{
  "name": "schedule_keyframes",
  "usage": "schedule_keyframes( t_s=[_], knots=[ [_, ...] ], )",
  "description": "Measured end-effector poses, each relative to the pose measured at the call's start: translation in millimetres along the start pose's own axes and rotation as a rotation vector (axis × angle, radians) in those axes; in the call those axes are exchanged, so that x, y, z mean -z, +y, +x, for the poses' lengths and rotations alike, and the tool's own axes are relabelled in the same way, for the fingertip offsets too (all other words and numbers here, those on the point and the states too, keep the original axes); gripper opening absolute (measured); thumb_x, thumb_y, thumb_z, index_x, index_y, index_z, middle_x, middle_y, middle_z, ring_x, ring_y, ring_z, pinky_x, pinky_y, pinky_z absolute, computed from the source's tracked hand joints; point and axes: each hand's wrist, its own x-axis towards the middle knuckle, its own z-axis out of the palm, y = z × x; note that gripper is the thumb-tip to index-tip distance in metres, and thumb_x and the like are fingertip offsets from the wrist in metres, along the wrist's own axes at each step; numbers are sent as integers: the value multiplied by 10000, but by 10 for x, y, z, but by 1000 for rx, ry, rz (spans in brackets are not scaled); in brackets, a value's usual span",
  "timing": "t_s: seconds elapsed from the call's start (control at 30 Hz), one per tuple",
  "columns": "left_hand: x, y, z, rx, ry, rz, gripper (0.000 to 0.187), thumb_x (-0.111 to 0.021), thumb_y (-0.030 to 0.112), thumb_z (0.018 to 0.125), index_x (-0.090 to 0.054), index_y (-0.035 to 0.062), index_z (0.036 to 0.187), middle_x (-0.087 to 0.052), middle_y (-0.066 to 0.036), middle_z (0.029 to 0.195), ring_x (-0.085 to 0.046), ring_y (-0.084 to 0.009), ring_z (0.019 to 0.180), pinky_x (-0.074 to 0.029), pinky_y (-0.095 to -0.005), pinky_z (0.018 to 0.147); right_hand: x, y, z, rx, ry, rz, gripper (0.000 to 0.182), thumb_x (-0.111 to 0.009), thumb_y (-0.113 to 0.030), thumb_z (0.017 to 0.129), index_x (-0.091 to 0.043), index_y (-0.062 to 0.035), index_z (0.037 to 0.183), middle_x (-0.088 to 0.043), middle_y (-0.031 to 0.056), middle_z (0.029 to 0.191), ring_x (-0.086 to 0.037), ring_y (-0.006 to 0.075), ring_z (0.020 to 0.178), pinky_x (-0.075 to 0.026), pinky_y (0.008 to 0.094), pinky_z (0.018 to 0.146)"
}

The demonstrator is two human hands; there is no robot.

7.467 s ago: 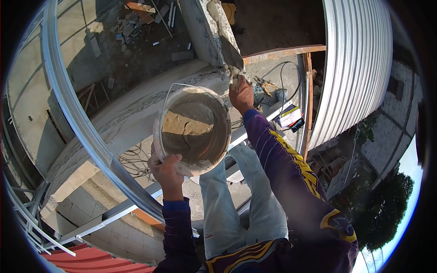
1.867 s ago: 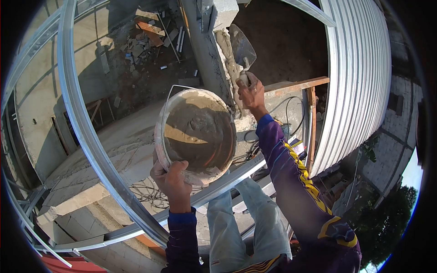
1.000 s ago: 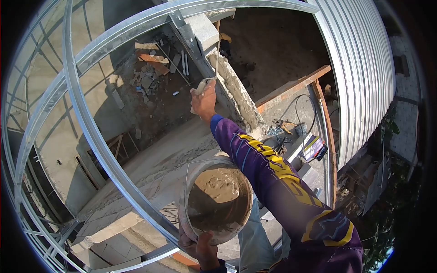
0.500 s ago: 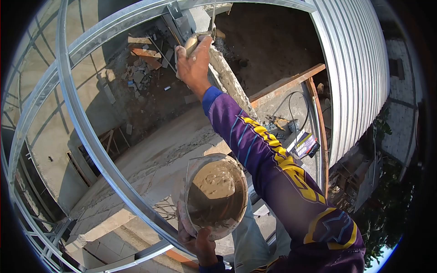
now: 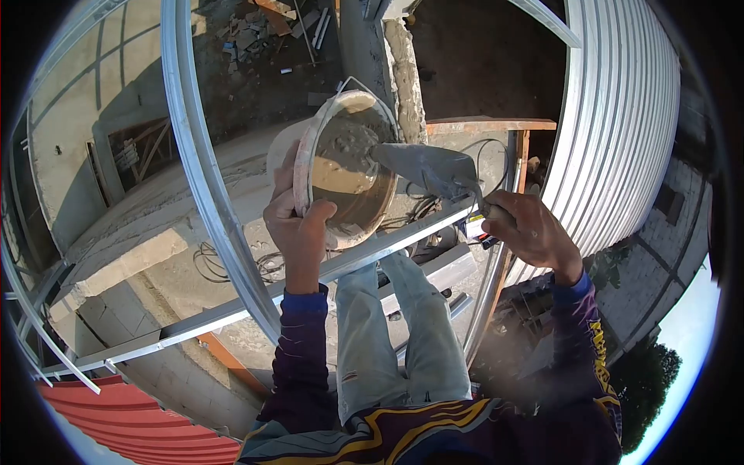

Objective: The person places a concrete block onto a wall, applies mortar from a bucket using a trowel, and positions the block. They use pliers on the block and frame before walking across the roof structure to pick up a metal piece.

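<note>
A round bucket [image 5: 301, 174] with wet mortar [image 5: 345, 159] inside is tilted at the centre. My left hand [image 5: 298, 229] is closed on its lower left rim, thumb over the edge. To the right, my right hand [image 5: 535, 232] grips the handle of a pointed trowel [image 5: 434, 167]. The trowel's tip reaches over the bucket's right rim, by the mortar. Behind the bucket, a narrow wall top [image 5: 404, 77] carries rough mortar.
Metal beams [image 5: 198, 155] curve down the left and cross in front of my legs. Corrugated metal sheeting [image 5: 620, 124] stands at the right. Rubble [image 5: 252, 39] lies below at the upper left. Red roofing [image 5: 139, 422] shows at the lower left.
My right hand has come back from the wall top to the right of the bucket, and the trowel blade now shows. My left hand and the bucket are higher in view. The view has shifted.
</note>
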Motion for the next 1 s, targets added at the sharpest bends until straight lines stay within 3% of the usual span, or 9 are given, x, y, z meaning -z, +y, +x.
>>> schedule_keyframes(
  t_s=[0.13, 0.23, 0.33, 0.4, 0.43, 0.6, 0.67, 0.93, 1.0],
  knots=[
    [-108, 100, 163, -232, -155, 100, 422, -565, 48, 555, -699, -38, 946, -632, -155, 1169, -453, -307, 1275, -160, -453, 1132, -502, 270, 269, -26, 69, -366, 236, -553, -201, 864, -564, 32, 903, -586, 205, 719, -577, 389, 660, -463, 460, 626],
    [-221, 174, 138, -348, -258, 283, 424, -561, 63, 558, -701, -33, 946, -631, -129, 1182, -451, -303, 1280, -83, -483, 1143, -614, 130, 594, -133, -234, 6, 324, -537, -269, 880, -567, 44, 959, -583, 216, 708, -599, 364, 689, -464, 428, 640],
    [-147, 126, 175, -345, -176, 218, 420, -558, 58, 554, -699, -45, 936, -632, -144, 1171, -481, -303, 1249, -174, -454, 1127, -819, 101, 508, -95, -298, 221, 334, -592, -277, 853, -573, 36, 969, -600, 213, 745, -608, 355, 687, -472, 417, 660],
    [-52, 75, 143, -174, -111, 13, 441, -576, 32, 516, -686, -87, 926, -606, -172, 1188, -569, -211, 1078, -415, -321, 939, -877, 98, 338, -3, -110, 144, 360, -607, -293, 837, -568, -16, 1063, -631, 232, 833, -628, 390, 750, -498, 448, 712],
    [-88, 71, 120, -123, -30, -116, 314, -574, -5, 553, -675, -92, 837, -645, -124, 1036, -598, -167, 898, -460, -282, 786, -887, 120, 288, -7, -119, 144, 360, -607, -293, 837, -568, -16, 1063, -631, 232, 833, -628, 390, 750, -498, 448, 712],
    [-11, -181, 96, 86, 96, -273, 153, -573, -36, 604, -634, -22, 744, -617, -52, 796, -575, -139, 694, -446, -253, 654, -957, 98, 188, -122, 57, 228, 363, -622, -281, 820, -558, -9, 1052, -629, 232, 799, -630, 394, 761, -501, 438, 679],
    [-113, -69, 119, 167, 219, -480, 192, -565, -48, 597, -635, -6, 771, -615, -53, 757, -571, -145, 664, -446, -257, 642, -932, 111, 236, -264, -100, 246, 367, -632, -287, 809, -564, -4, 1032, -629, 226, 799, -634, 384, 750, -495, 437, 683],
    [156, -348, 166, 208, 211, -368, 251, -570, -29, 583, -631, -11, 826, -612, -47, 857, -580, -163, 756, -445, -270, 715, -1133, 384, 333, -69, 249, 507, 253, -601, -224, 822, -554, -3, 937, -551, 92, 701, -517, 198, 569, -425, 337, 575],
    [216, -372, 112, 179, 184, -370, 258, -559, -40, 600, -630, 10, 844, -627, -60, 838, -593, -171, 746, -466, -277, 689, -1040, 372, 439, -231, 195, 1077, 183, -559, -183, 842, -536, -28, 937, -509, 37, 673, -475, 122, 543, -391, 272, 521]
  ],
)
